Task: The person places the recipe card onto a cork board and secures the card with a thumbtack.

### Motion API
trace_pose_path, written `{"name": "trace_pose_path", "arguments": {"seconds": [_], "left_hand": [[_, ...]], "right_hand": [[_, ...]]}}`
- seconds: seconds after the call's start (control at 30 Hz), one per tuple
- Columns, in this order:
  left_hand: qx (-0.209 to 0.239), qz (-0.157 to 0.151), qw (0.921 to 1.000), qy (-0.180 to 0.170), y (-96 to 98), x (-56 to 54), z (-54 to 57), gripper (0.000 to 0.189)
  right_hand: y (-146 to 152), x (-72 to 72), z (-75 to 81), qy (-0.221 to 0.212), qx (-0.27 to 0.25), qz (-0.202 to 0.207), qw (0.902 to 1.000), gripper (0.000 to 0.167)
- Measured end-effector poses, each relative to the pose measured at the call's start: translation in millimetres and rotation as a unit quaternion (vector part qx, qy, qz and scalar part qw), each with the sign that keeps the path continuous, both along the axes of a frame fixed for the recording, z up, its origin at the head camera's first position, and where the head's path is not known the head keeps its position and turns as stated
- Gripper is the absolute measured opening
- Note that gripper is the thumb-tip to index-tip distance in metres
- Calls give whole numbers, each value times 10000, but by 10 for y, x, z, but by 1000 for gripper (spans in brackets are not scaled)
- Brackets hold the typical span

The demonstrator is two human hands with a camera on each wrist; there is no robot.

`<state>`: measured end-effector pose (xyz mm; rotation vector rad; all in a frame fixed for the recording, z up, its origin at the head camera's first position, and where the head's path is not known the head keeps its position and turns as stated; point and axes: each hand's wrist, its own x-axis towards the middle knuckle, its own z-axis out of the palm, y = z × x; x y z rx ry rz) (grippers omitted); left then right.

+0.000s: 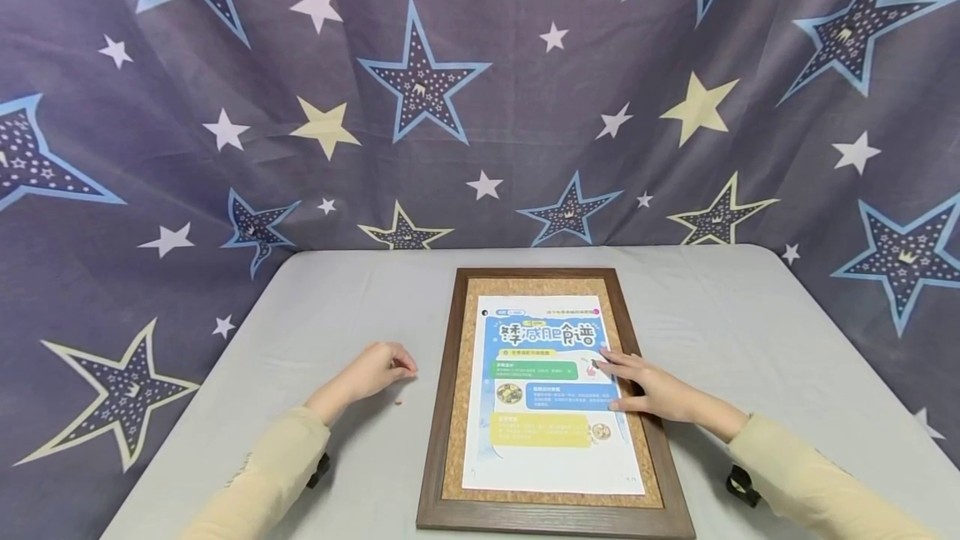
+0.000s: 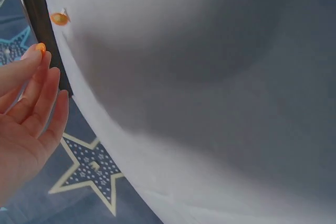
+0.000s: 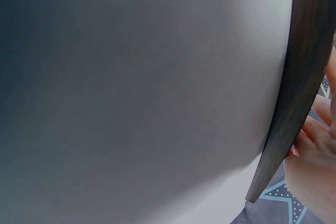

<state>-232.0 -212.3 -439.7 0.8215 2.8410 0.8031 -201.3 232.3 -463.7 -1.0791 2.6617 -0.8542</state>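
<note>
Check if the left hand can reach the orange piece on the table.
Likely yes: the orange piece lies close to the left hand with nothing between, though that hand pinches another orange piece.

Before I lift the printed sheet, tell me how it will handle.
The sheet is likely light and floppy, looking like thin paper flat on the corkboard. Its top may resist, where a black dot and a pink dot look like pins. The right hand at its edge might also hold it back.

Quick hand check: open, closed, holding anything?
Left hand: closed, pinching a small orange object.
Right hand: open, resting on the framed board's printed sheet.
</note>
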Motion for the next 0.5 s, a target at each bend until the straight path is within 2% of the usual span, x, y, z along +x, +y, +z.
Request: {"name": "trace_pose_path", "arguments": {"seconds": [0.5], "left_hand": [[201,-458,9987,-38,329,51,51,10]], "right_hand": [[0,-12,-12,101,61,-5,9999,64]]}}
